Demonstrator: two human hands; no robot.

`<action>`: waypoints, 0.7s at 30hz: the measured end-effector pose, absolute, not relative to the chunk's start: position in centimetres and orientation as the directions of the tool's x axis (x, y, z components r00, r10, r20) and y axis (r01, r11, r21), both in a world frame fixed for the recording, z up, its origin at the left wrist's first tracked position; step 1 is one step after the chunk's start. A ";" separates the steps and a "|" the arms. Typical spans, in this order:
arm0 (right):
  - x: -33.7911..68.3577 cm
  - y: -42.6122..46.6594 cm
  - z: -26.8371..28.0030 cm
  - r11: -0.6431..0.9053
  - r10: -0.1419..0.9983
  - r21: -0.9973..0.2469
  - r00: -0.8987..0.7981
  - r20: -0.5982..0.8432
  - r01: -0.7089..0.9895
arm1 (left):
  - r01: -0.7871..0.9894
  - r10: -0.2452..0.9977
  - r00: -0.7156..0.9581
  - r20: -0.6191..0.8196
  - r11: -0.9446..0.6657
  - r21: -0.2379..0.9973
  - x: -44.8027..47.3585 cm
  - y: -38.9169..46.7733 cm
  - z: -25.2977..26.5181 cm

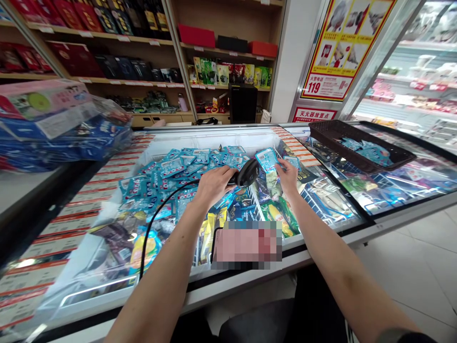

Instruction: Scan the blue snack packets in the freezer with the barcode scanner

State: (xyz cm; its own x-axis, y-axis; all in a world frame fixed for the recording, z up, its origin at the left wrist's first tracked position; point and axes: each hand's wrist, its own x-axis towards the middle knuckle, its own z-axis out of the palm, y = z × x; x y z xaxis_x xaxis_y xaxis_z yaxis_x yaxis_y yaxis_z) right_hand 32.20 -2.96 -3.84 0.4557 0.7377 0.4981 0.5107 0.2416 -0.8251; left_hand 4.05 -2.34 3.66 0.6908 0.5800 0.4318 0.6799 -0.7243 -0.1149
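My left hand (213, 185) is wrapped round a black handheld barcode scanner (249, 172), whose head points to the right. A black cable (149, 227) runs from it down past my left forearm. In my right hand (286, 175) I pinch a small blue packet (267, 159), its printed side facing up, close in front of the scanner head. Another blue packet (293, 162) shows just behind my right fingers. To the left, many like blue packets (171, 166) lie heaped on the glass top of a chest freezer (89, 276).
A phone (246, 245) with a blurred screen lies near the freezer's front edge. On the right stands a dark brown basket (321, 131) with blue packets inside. Plastic-wrapped boxes (46, 124) are stacked at left. Shelves (143, 40) with goods line the back.
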 end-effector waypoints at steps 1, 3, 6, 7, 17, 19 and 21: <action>32.1 -3.0 -3.8 0.245 0.731 -0.817 0.454 0.509 0.522 | 0.681 0.580 0.689 0.434 -0.723 -0.116 4.0 -2.4 3.7; 32.1 -3.2 -3.6 0.251 0.702 -0.788 0.455 0.548 0.562 | 0.685 0.580 0.685 0.441 -0.718 -0.121 4.0 -2.3 3.7; 32.5 -3.5 -3.2 0.208 0.622 -0.730 0.488 0.613 0.651 | 0.698 0.586 0.670 0.455 -0.706 -0.120 3.7 -2.1 3.6; 32.8 -3.6 -3.1 0.176 0.596 -0.716 0.505 0.624 0.676 | 0.706 0.592 0.662 0.461 -0.698 -0.117 3.6 -2.1 3.6; 35.6 -4.3 -3.5 -0.216 0.576 -0.565 0.571 0.585 0.797 | 0.763 0.630 0.599 0.494 -0.636 -0.116 2.5 -1.5 3.7; 35.3 -4.3 -3.7 -0.260 0.567 -0.525 0.569 0.596 0.810 | 0.765 0.630 0.597 0.496 -0.634 -0.116 2.4 -1.5 3.6; 34.9 -4.3 -4.0 -0.287 0.572 -0.510 0.572 0.588 0.811 | 0.767 0.632 0.595 0.496 -0.631 -0.116 2.4 -1.4 3.6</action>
